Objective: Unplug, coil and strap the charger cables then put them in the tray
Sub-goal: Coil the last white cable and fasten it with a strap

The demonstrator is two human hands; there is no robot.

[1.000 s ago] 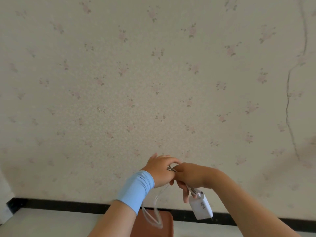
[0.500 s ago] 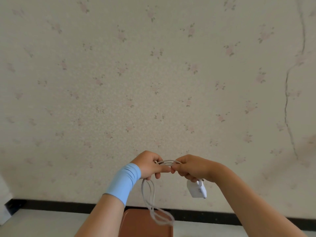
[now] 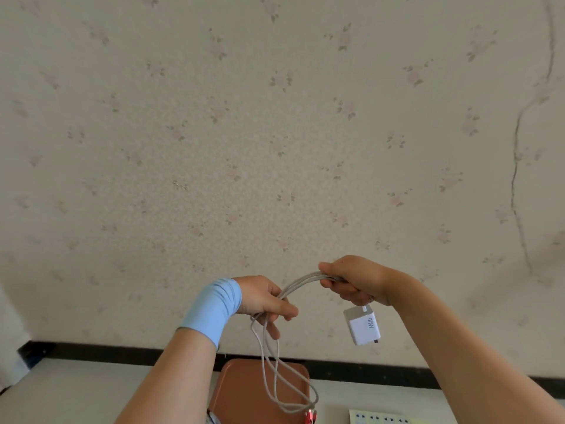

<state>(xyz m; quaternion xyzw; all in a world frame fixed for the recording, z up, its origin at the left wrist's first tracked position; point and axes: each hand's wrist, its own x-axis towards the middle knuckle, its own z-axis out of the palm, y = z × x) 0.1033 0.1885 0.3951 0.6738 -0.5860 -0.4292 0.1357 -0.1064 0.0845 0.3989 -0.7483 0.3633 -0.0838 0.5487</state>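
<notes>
Cream wallpapered wall point(image 3: 275, 148) filling most of the view, faded pink flower sprigs scattered across it, thin dark crack point(image 3: 515, 166) wandering down its right side, black skirting band point(image 3: 122, 350) along the wall's foot, pale counter point(image 3: 91, 390) below, soft even light

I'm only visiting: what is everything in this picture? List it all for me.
Cable: one, pale grey, looped, held in the air, loops dangling before the tray.
Charger block: one, white, hanging below the right hand.
Tray: one, reddish-brown, on the table, bottom centre.
Sheet: one, yellowish with dark marks, bottom right.
Table: one, white, along the bottom.
Wall: one, cream floral wallpaper, black strip at its foot.
Wristband: one, light blue, left wrist.
Left hand: one, grips the cable loops.
Right hand: one, grips the cable higher up.
</notes>
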